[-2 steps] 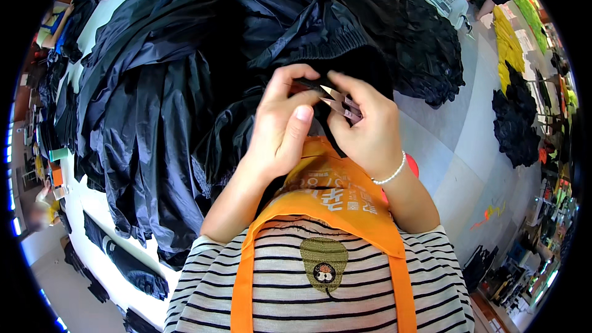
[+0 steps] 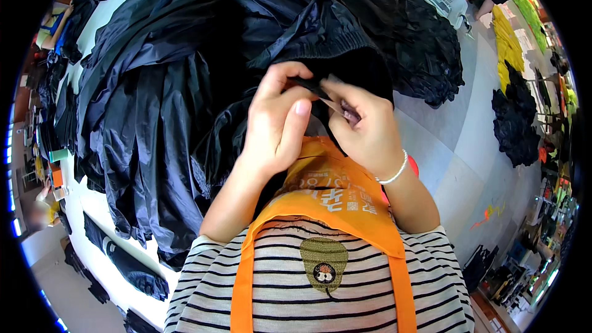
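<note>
Head view shows two bare hands close together in the middle of the frame. Left hand [image 2: 277, 123] is curled shut, pinching a fold of the black garment [image 2: 345, 65] between thumb and fingers. Right hand [image 2: 364, 126] is curled shut too, pinching the same edge just beside it, and it wears a white bracelet [image 2: 394, 172]. The garment edge sits between both hands, a little above the orange apron [image 2: 333, 191].

To do this well, I think both hands should keep a firm pinch and stay close, so the thin cloth does not slip.

The pinched strip looks like it runs left to right across the frame, from one hand to the other. More shiny black cloth [image 2: 154, 105] piles up at the upper left on a white table [image 2: 80, 203].
</note>
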A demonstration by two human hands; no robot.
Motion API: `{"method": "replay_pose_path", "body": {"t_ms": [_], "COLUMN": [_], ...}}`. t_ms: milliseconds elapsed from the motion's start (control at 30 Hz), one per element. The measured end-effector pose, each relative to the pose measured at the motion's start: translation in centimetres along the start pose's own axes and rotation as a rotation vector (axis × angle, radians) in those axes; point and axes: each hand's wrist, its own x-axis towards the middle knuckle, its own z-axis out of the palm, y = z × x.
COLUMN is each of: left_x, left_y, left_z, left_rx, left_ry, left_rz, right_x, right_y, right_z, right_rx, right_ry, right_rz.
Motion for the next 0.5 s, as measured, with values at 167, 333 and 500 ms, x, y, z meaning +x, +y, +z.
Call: {"method": "replay_pose_path", "body": {"t_ms": [167, 333, 500], "left_x": [1.5, 0.7, -0.8], "left_y": [-0.7, -1.5, -1.6], "left_z": [0.4, 1.7, 1.4], "left_rx": [0.080, -0.366, -0.483], "left_ry": [0.063, 0.172, -0.030], "left_rz": [0.146, 0.090, -0.121], "right_x": [0.3, -0.4, -0.5], "right_y": [0.4, 1.0, 0.0], "right_z": [-2.3, -1.9, -1.5], "right_rx": [0.637, 0.995, 0.927], "right_ry": [-0.354, -0.325, -0.173], "right_rz": [0.252, 0.366, 0.333]}}
